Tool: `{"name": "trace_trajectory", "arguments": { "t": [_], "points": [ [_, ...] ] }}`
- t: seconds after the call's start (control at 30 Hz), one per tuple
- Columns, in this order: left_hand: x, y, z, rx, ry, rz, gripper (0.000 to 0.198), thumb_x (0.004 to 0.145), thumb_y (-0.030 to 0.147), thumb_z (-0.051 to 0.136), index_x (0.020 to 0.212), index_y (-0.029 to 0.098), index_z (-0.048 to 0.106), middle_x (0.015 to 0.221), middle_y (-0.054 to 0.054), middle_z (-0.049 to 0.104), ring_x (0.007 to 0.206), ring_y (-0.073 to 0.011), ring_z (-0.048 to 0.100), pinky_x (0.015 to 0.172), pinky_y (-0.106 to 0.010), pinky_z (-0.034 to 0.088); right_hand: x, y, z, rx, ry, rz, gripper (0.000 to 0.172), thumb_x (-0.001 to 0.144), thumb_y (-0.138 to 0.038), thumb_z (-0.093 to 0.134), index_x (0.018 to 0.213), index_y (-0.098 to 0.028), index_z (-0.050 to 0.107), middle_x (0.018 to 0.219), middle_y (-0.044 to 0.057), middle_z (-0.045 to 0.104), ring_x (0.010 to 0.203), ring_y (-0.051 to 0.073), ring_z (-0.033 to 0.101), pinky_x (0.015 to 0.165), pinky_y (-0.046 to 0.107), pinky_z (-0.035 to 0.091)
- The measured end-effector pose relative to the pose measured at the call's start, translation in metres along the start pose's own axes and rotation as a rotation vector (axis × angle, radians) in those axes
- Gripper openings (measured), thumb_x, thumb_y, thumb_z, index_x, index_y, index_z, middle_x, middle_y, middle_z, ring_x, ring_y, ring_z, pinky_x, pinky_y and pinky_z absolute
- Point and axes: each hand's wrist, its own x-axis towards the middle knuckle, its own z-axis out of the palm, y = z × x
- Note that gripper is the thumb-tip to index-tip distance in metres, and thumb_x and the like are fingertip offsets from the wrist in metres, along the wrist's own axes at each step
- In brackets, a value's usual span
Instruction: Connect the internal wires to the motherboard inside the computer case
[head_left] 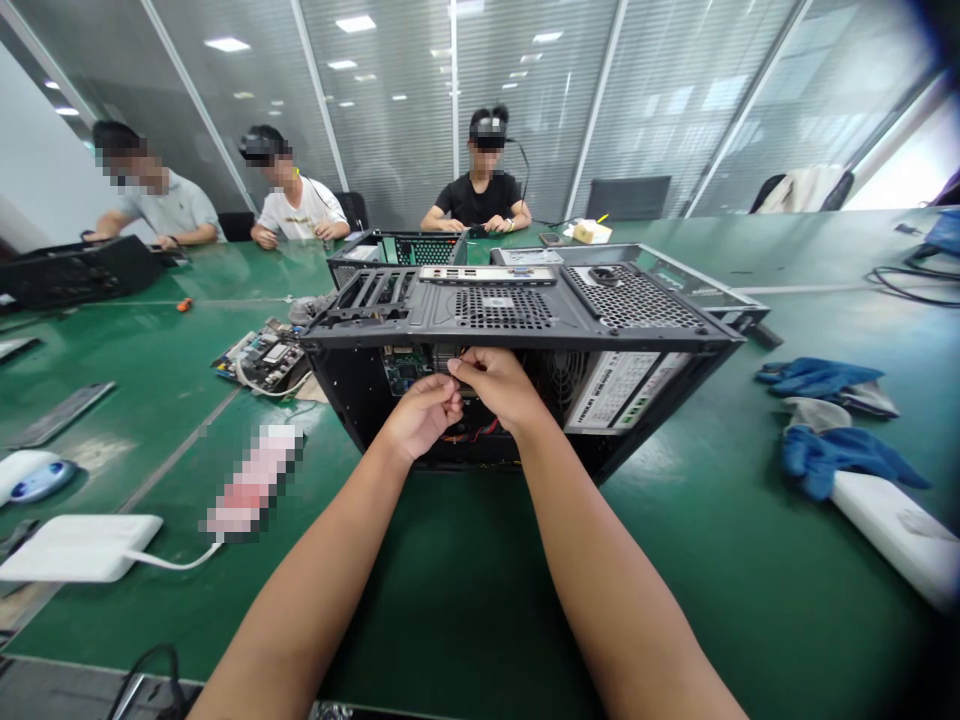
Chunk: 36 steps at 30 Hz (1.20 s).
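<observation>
A black computer case (487,318) lies on the green table with its open side facing me. Inside it, a green circuit board (405,368) shows at the left and a labelled power supply (626,392) at the right. My left hand (424,410) is at the opening, fingers curled and pinched together. My right hand (495,380) reaches into the case beside it, thumb and fingertips pinched close to the left fingertips. What the fingers hold, if anything, is too small to make out. Red and dark cables (480,430) run below the hands.
A loose motherboard (270,355) lies left of the case. Blue gloves (847,450) and a white box (896,530) are at the right. A white power bank (82,547) with a cable is at the left. Other cases (405,247) and three people sit across the green table (465,600).
</observation>
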Motion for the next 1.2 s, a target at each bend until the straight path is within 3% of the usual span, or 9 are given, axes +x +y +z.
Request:
{"name": "trace_trajectory", "arguments": {
  "t": [0.17, 0.37, 0.57, 0.93, 1.2],
  "points": [
    [-0.001, 0.001, 0.002, -0.054, -0.037, -0.035, 0.027, 0.065, 0.023, 0.084, 0.070, 0.014, 0.059, 0.061, 0.003, 0.056, 0.057, -0.0079, 0.053, 0.057, -0.022, 0.043, -0.001, 0.001, 0.000, 0.106, -0.033, 0.047, 0.029, 0.071, -0.042, 0.066, 0.062, -0.019, 0.050, 0.057, -0.005, 0.049, 0.056, 0.010, 0.046, 0.056, 0.025, 0.037],
    [0.002, -0.003, 0.003, 0.180, 0.127, 0.137, 0.026, 0.065, 0.027, 0.085, 0.074, 0.014, 0.064, 0.067, 0.002, 0.061, 0.060, -0.0061, 0.054, 0.061, -0.020, 0.044, 0.002, -0.002, -0.001, -0.287, 0.155, -0.033, 0.024, 0.077, -0.031, 0.061, 0.057, -0.018, 0.055, 0.055, -0.001, 0.055, 0.056, 0.013, 0.049, 0.059, 0.028, 0.034],
    [0.004, -0.006, 0.001, 0.287, 0.196, 0.188, 0.023, 0.064, 0.027, 0.084, 0.073, 0.014, 0.067, 0.067, 0.001, 0.063, 0.060, -0.0069, 0.055, 0.061, -0.019, 0.043, 0.002, 0.002, -0.001, -0.523, 0.203, -0.084, 0.023, 0.080, -0.030, 0.061, 0.061, -0.018, 0.060, 0.063, 0.002, 0.064, 0.060, 0.014, 0.055, 0.061, 0.029, 0.034],
    [0.000, -0.004, -0.002, -0.115, -0.061, -0.064, 0.028, 0.069, 0.026, 0.082, 0.067, 0.015, 0.056, 0.059, 0.004, 0.050, 0.053, -0.0063, 0.048, 0.052, -0.021, 0.041, -0.002, -0.007, 0.002, -0.149, -0.012, -0.056, 0.022, 0.080, -0.028, 0.058, 0.061, -0.019, 0.054, 0.059, -0.001, 0.058, 0.060, 0.013, 0.052, 0.063, 0.027, 0.038],
    [0.004, -0.007, 0.001, 0.259, 0.169, 0.207, 0.020, 0.066, 0.024, 0.082, 0.075, 0.015, 0.066, 0.068, 0.002, 0.062, 0.062, -0.0067, 0.056, 0.064, -0.020, 0.045, 0.000, -0.003, -0.001, -0.498, 0.172, -0.120, 0.025, 0.082, -0.027, 0.058, 0.058, -0.019, 0.055, 0.059, 0.001, 0.060, 0.058, 0.014, 0.051, 0.060, 0.029, 0.032]
  ]
}}
